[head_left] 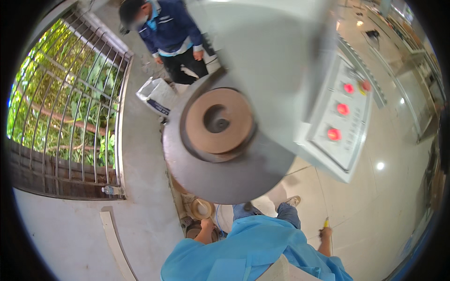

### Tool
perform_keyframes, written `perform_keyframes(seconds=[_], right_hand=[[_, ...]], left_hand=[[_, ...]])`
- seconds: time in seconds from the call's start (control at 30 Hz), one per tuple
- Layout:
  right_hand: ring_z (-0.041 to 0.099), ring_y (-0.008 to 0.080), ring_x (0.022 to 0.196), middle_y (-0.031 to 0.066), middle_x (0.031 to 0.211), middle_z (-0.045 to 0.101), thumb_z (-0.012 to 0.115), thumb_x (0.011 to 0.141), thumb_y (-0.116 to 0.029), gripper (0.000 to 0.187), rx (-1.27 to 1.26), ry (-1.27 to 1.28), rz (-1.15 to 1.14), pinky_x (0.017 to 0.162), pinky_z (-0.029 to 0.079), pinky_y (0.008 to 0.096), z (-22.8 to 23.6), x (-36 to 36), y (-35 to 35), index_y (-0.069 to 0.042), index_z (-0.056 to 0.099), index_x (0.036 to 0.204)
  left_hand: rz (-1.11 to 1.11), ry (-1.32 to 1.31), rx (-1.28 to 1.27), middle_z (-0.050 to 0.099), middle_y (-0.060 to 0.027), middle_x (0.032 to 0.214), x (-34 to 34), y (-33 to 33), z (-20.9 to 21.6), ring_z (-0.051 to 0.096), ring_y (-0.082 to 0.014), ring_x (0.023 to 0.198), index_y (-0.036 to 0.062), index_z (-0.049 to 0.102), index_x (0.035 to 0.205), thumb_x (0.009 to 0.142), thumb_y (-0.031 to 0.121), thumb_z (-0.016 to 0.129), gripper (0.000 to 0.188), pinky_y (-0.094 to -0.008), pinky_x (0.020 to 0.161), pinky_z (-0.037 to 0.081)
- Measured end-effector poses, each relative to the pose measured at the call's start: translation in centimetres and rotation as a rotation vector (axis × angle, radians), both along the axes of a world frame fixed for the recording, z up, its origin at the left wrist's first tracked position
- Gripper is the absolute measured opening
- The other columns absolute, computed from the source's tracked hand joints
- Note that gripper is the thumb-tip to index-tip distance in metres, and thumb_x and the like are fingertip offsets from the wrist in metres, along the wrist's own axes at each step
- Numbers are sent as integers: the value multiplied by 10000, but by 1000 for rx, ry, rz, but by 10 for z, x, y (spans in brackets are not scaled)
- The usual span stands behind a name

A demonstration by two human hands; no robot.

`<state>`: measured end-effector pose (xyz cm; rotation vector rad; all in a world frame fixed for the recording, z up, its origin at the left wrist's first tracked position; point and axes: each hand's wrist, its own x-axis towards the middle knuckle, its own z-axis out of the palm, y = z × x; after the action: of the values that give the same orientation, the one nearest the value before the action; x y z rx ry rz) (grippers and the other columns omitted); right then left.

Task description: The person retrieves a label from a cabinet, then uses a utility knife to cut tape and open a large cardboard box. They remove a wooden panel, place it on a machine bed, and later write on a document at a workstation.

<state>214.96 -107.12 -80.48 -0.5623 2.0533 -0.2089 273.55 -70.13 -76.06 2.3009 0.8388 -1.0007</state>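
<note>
My right hand (325, 232), out to the right above the tiled floor, is closed around a slim, short yellow object (326, 221). Only its tip shows past my fingers, so its kind is unclear. Down on the left, my left hand (206, 225) hangs beside a pale tan ring (202, 209) and over a dark round piece (193, 231); whether it touches either cannot be made out, and its fingers are too small to read. In front of me stands a machine with a grey rounded table (220, 182), with a thick brown grinding wheel (236, 120) set into it.
The machine's pale housing (276, 61) carries a control panel (335, 122) with red buttons. Beyond it on the left stands another person (173, 28), near a white sack (157, 93). A barred window (70, 112) with a plastic bottle (112, 190) on its sill lines the left wall.
</note>
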Motion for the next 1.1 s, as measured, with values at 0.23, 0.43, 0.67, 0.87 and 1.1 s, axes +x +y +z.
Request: perform_keyframes(seconds=[0.23,0.43,0.67,0.87,1.1], right_hand=[[518,240,396,142,540,540,546,887,-144,190,140,22,-277,343,402,406,-24,-81,105,-9,525,755],[480,168,408,74,569,514,529,886,-148,130,-331,103,-672,340,346,337,19,-177,15,-29,540,837],[509,142,460,104,691,614,516,882,-114,379,-418,22,-716,373,395,301,76,-239,-117,-18,541,1248],[507,153,443,123,669,614,525,862,-107,346,-225,-2,-845,370,399,300,83,-269,-120,-12,567,1192],[506,155,420,105,619,572,490,872,-123,196,-299,154,-1638,345,397,320,45,-291,-58,-23,565,1023]], left_hand=[[-918,3,-140,616,-143,685,-120,-140,9,567,-264,468,-32,638,800,888,166,610,219,-380,426,459],[-1328,117,-234,584,-118,636,-152,-322,-3,543,-238,452,-26,639,768,867,169,638,218,-363,418,431],[-1702,144,-314,548,-88,579,-270,-550,-42,515,-209,434,-20,639,732,842,171,672,223,-344,408,399],[-1533,295,-217,672,-114,845,-446,-829,-55,645,-235,737,7,715,957,884,232,628,252,-368,579,502],[-2682,-325,-587,560,-242,1324,-762,-1099,26,571,-327,1188,-74,427,1394,807,186,702,699,-371,964,485]])
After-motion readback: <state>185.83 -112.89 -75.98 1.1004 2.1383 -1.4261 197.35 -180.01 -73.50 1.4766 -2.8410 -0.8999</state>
